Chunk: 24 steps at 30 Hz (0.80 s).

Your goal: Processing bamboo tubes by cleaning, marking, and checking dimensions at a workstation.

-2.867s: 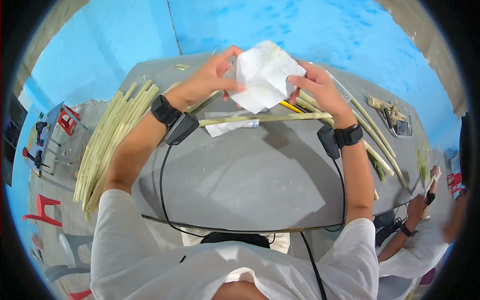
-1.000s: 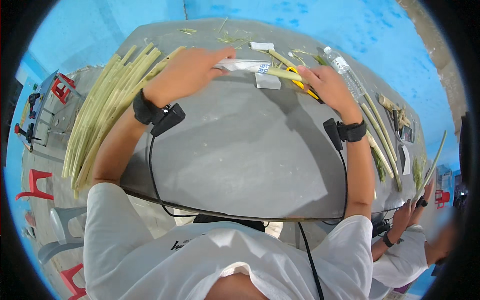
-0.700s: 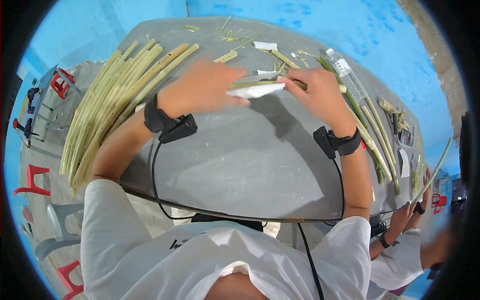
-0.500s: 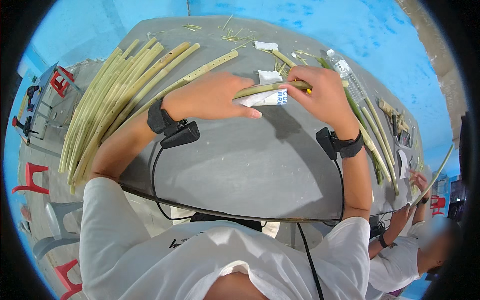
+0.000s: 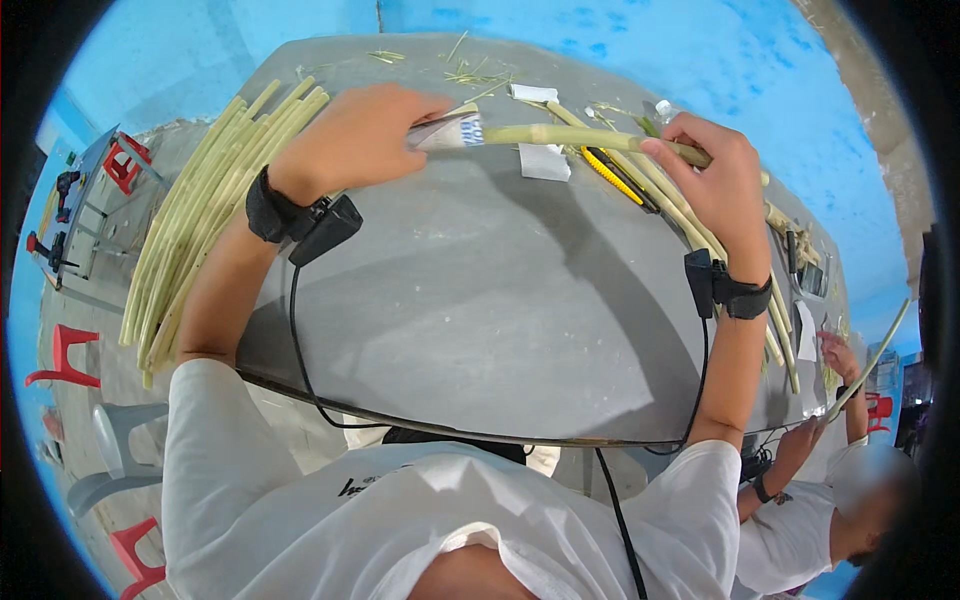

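Note:
A greenish bamboo stick (image 5: 575, 137) lies level across the far side of the table, between my two hands. Toward its left end, a folded sheet of sandpaper-like paper (image 5: 450, 134), pale with blue print, is wrapped about it. My left hand (image 5: 345, 135) is closed on that paper, and its fingers partly hide the fold. My right hand (image 5: 718, 160) grips the stick near its right end, thumb and fingers round it. Below the stick, left of my right hand, rests a yellow-and-black utility knife (image 5: 612, 178).
Several bamboo sticks (image 5: 205, 215) lie in a row at the left, more (image 5: 690, 215) at the right. White paper pieces (image 5: 545, 163) and green shavings (image 5: 470, 75) dot the table's far part. At right, a co-worker's hands (image 5: 840, 357) hold a long stick (image 5: 880, 345).
My left hand has moved left with the paper, and my right hand has moved right with the stick. More of the stick shows between them, and the yellow knife has come into clear view.

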Motion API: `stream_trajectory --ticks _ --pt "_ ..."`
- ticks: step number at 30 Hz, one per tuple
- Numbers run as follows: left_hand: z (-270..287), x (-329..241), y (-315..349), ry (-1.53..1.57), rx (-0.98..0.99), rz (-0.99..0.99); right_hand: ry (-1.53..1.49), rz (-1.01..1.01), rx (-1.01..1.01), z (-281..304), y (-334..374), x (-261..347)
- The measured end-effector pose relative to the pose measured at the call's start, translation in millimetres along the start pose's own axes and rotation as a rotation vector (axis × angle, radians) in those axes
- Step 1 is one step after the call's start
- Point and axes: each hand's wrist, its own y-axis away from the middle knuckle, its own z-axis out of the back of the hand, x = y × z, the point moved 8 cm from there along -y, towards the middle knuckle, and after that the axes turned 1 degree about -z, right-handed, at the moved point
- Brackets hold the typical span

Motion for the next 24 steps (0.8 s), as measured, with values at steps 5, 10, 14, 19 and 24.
stream_trajectory --ticks 5,10,14,19,24 --pt "-7.4 -12.5 -0.3 -0.129 0.102 0.033 -0.091 -0.001 0.055 2.2 1.9 10.0" --pt "-18.4 -25.9 -6.4 0.331 0.309 0.188 0.001 0.073 -0.019 5.8 2.5 20.4" --pt "-2.2 18.1 2.1 0.243 -0.052 0.156 -0.044 0.039 -0.077 15.1 1.6 -6.2" --pt "17.0 42.2 -3.1 0.056 -0.097 0.195 -0.102 -0.204 0.064 2.5 5.5 -41.8" --pt "-12.5 -11.7 -10.0 -0.075 0.139 0.194 -0.072 -0.098 0.217 -33.8 6.2 4.5"
